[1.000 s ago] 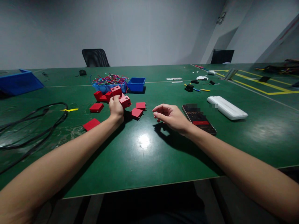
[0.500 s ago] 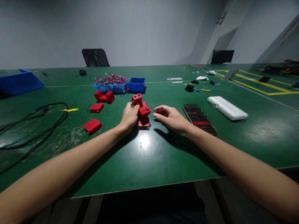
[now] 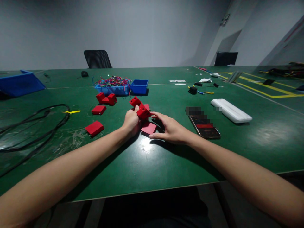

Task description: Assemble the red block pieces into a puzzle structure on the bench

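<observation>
My left hand [image 3: 131, 122] is closed around a red plastic housing [image 3: 139, 107] with two box-like lobes, held tilted just above the green table [image 3: 147, 158]. A flat red cover piece [image 3: 148, 128] lies on the table right below it. My right hand [image 3: 169, 128] reaches over that flat piece, its thumb and fingers curved around the piece's edges and touching it. More red parts lie to the left: a pair of joined housings [image 3: 106, 98], a small flat block [image 3: 98, 109] and another flat block [image 3: 94, 128].
A blue tray of coloured wires [image 3: 112, 85] and a small blue bin [image 3: 139, 86] stand behind the red parts. A phone [image 3: 204, 125] and a white oblong case [image 3: 231, 110] lie to the right. Black cables [image 3: 35, 123] loop at the left; a blue box [image 3: 20, 83] sits far left.
My left hand carried the red housing from the pile at the left toward the centre and tilted it. My right hand moved in and lowered onto the flat red piece.
</observation>
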